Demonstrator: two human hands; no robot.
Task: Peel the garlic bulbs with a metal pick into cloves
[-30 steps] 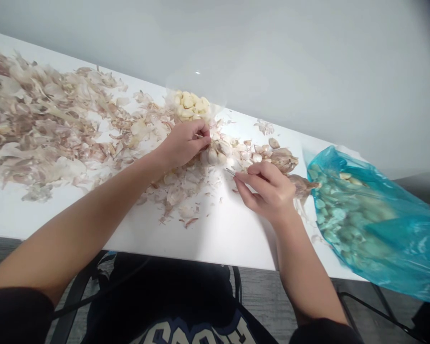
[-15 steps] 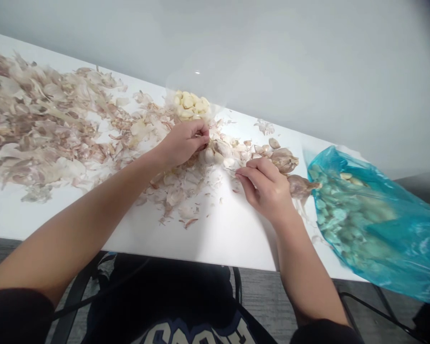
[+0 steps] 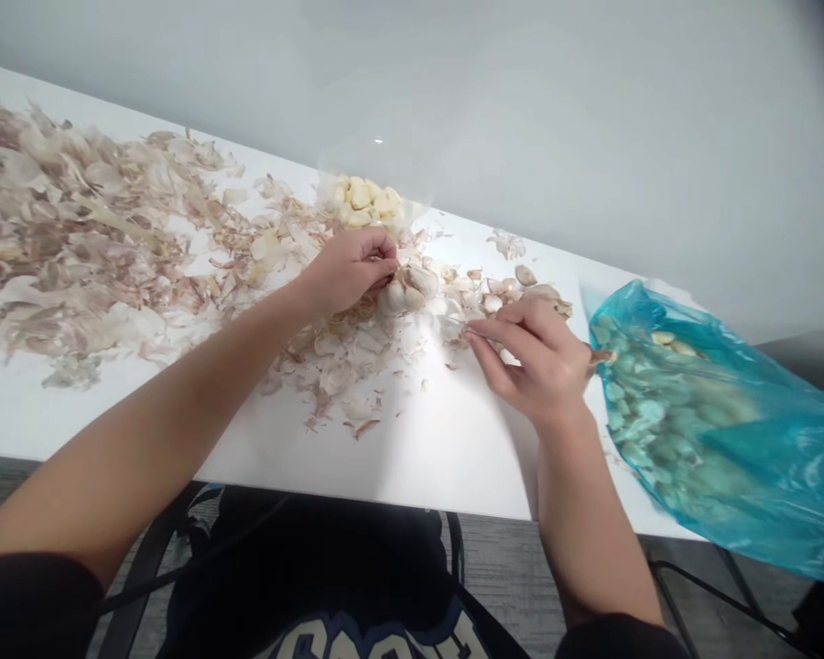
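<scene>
Garlic: a partly peeled garlic bulb (image 3: 404,295) is seen just in front of the clear bowl (image 3: 330,174). It is judged light and fragile, with a dry, slippery skin that tears easily. Hold is best taken on the firm body of the bulb, not on the loose skin.
Left hand: the left hand (image 3: 349,270) is clenched beside the bulb, with the fingers curled inward. Whatever is gripped is hidden by them.
Right hand: a thin pointed implement (image 3: 455,322) is grasped between thumb and fingers of the right hand (image 3: 539,361), with the tip directed toward the bulb.
Arms: both forearms are extended forward, angled inward toward the bulb.
Surroundings: peeled garlic cloves (image 3: 363,203) are heaped inside the bowl. Papery garlic skins (image 3: 89,247) are strewn left of it on a white table (image 3: 412,458). A blue plastic bag (image 3: 721,439) of unpeeled cloves is laid well to its right.
</scene>
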